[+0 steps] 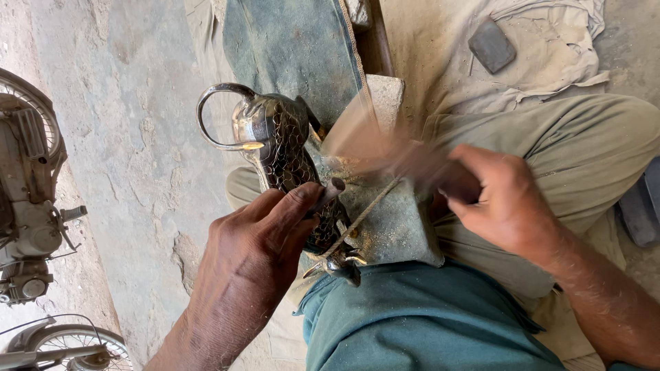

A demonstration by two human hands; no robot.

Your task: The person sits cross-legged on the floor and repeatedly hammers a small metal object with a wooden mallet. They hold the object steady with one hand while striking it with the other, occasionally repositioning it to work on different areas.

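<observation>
My left hand (256, 242) pinches a short metal punch (328, 192) and presses its tip against a shiny engraved metal jug (278, 141) with a curved handle. The jug lies on its side against a stone block (388, 227) wedged between my legs. My right hand (502, 203) grips the dark handle of a hammer (385, 154), which is blurred in motion above the punch. A cord (361, 218) runs across the block to the jug's lower end.
A flat dark stone (491, 46) lies on a dusty cloth (550, 55) at the upper right. Parts of a motorcycle (31, 185) stand at the left edge on the concrete ground. A blue cloth (295, 48) stretches away behind the jug.
</observation>
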